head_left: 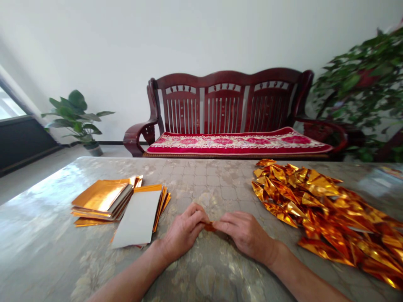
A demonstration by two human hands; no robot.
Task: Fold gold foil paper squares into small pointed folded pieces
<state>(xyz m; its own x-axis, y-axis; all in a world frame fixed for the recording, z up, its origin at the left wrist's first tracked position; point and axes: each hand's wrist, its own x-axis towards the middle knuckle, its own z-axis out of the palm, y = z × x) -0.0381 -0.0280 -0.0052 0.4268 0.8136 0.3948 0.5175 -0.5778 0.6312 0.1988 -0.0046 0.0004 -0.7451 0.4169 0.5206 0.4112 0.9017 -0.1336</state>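
- Head view: the small orange foil piece point(209, 227) is at the near middle of the table point(201, 172), between the two hands.
- The left hand point(184, 230) has its fingers curled in. Thumb and fingertips are close together, pinching the left end of the foil.
- The right hand point(247, 235) has its fingers bent and close together, with the tips on the right end. Its thumb is hidden, but it looks like a pinch too.
- To do this bit well, I would pinch softly with just the tips, because thin foil could rip.
- Best to keep both hands level and press a little at a time, so the creases come out neat.
- The piece looks dark orange, thin and bunched up. Fingers cover most of it, so I cannot tell its whole shape.
- On the left are shiny gold sheets point(100, 195), and just beside them a stack with a pale side up point(138, 216).
- On the right is a big heap of pointy, bent foil point(311, 184), bright gold and orange.
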